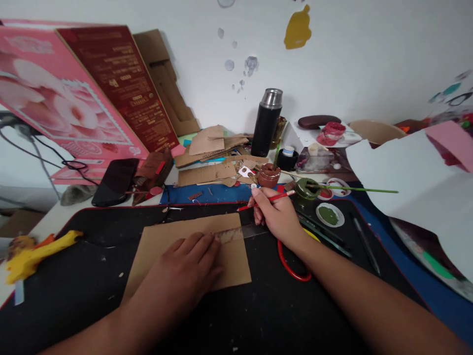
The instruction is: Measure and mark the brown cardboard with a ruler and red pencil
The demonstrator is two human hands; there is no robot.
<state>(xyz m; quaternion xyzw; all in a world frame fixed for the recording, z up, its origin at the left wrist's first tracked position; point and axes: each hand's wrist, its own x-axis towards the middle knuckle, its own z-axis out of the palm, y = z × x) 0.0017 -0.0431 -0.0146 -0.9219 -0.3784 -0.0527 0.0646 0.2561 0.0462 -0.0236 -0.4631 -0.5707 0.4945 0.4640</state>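
A flat rectangle of brown cardboard (232, 264) lies on the black mat. Across it runs a clear, smudged ruler (231, 235), its right end sticking out past the cardboard's edge. My left hand (190, 261) holds the ruler down against the cardboard, fingers close together; they hide the ruler's left part. Pinched in my right hand (275, 212) is a red pencil (281, 195), tilted, its point to the left, beyond the cardboard's far right corner. Red-handled scissors (291, 271) lie partly under my right wrist, their blades near the ruler's end.
A yellow glue gun (40, 256) lies left, near a black phone (114, 182). Cardboard scraps (207, 175), a black thermos (266, 123), a brown paint jar (269, 175) and a green paint jar (306, 190) with a brush stand behind. A pen (365, 244) lies right. A pink box (55, 98) leans back left.
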